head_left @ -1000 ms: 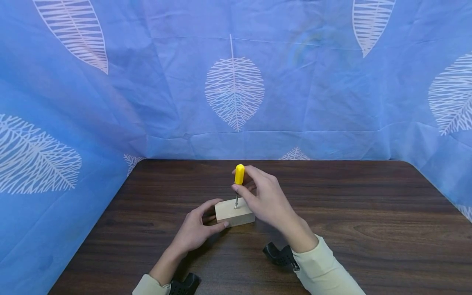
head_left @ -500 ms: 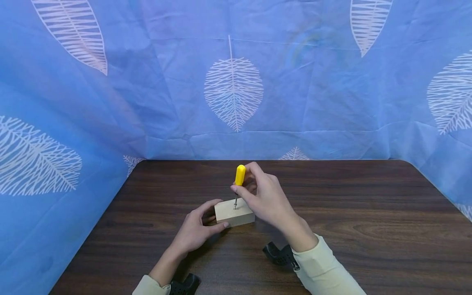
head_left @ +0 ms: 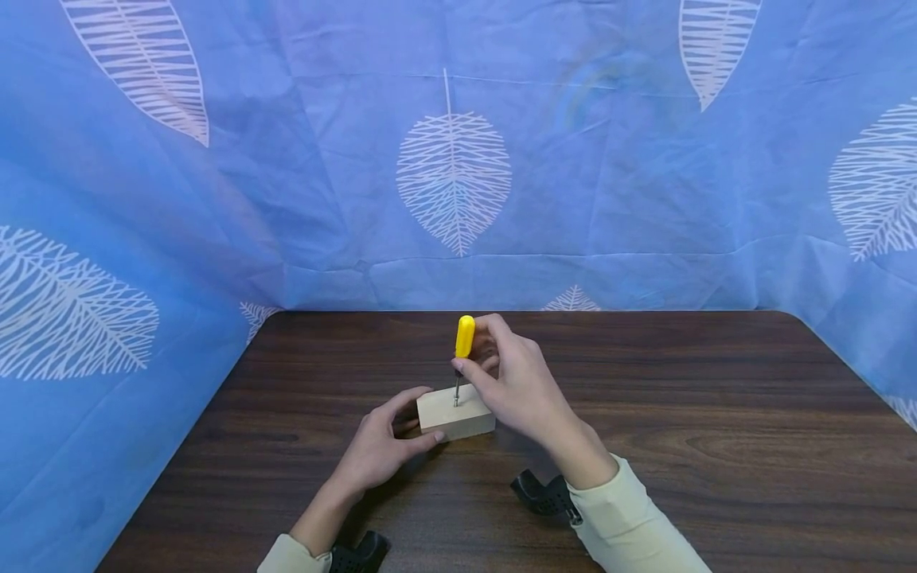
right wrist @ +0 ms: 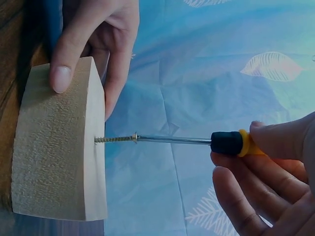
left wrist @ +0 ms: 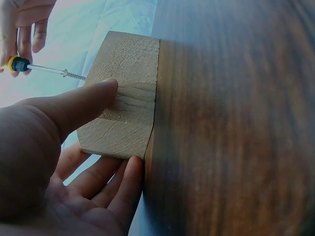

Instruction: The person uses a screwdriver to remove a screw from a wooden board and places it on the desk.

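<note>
A pale wooden block lies on the table, gripped at its left end by my left hand with the thumb on the near face. From the block's top a threaded screw stands up, most of its thread showing. The tip of a screwdriver with a yellow and black handle meets the screw head, its shaft nearly in line with the screw. My right hand pinches the handle low down between thumb and fingers, above the block. In the left wrist view, the screw's lower end is partly hidden behind the block and thumb.
The dark wood-grain table extends around both hands. Behind it and on the left hangs a blue cloth with white leaf prints. Black wrist devices sit under both forearms.
The screwdriver handle has tilted slightly, right and then back left, and the right fingers have shifted on it. The left hand and the block stay in place.
</note>
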`<state>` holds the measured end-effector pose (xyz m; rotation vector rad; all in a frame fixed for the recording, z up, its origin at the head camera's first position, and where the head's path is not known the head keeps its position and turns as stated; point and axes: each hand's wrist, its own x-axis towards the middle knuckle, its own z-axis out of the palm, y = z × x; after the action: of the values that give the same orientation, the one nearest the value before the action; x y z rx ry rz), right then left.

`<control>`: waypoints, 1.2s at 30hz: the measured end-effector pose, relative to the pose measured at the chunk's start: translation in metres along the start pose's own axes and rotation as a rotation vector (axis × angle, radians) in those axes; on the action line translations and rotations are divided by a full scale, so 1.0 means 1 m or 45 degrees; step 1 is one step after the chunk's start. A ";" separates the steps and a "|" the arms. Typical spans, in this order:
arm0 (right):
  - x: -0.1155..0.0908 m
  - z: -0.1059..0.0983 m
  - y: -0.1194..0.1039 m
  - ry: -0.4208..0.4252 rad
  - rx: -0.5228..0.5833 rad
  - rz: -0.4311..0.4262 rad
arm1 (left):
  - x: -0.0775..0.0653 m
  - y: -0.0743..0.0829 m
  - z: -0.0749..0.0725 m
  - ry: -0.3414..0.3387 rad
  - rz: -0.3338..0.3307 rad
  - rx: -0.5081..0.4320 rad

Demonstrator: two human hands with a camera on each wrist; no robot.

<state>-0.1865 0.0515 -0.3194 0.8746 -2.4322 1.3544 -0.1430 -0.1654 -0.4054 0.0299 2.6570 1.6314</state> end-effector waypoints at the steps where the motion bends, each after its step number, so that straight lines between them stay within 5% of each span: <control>1: 0.000 0.000 0.000 0.003 0.000 0.012 | 0.000 0.000 0.000 0.001 0.000 0.000; 8: 0.001 0.000 -0.001 -0.007 0.017 0.032 | 0.001 0.000 0.001 0.008 0.004 -0.003; 21: -0.002 0.004 -0.002 0.045 -0.041 -0.108 | -0.001 0.001 0.001 0.003 0.005 0.000; 36: -0.003 0.001 -0.005 -0.015 0.029 0.020 | -0.001 0.001 0.001 0.000 -0.004 -0.006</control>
<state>-0.1812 0.0503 -0.3178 0.8735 -2.4420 1.3893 -0.1419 -0.1641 -0.4051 0.0259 2.6517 1.6366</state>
